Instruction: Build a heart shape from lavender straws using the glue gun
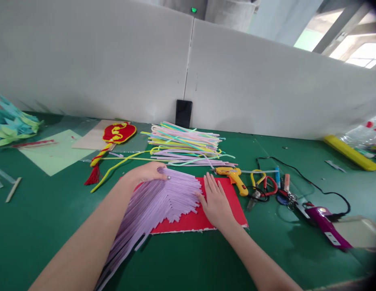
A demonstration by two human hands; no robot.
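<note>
Beneath everything, green table (pixel 69 238): spans the lower field, with a white partition (pixel 85 60) along its 12 o'clock side.
Purple stem mat (pixel 157 198): centre, lying over the red board; rows meet in a chevron, long ends trailing past the board toward 7 o'clock.
Red board (pixel 190 224): flat on the table, its 3 o'clock part uncovered by stems.
Loose pastel stems (pixel 188 143): heaped at the board's 12 o'clock.
Red-and-yellow fan (pixel 119 133): between 10 and 11 o'clock, red tassel toward 7.
Right hand (pixel 216 202): open, fingers spread on the board, thumb at the mat's 3 o'clock edge.
Left hand (pixel 150 171): bent at the mat's 11 o'clock edge, thumb over the stems; grip cannot be told.
Yellow glue gun (pixel 234 178): 2 o'clock, beside the board.
</note>
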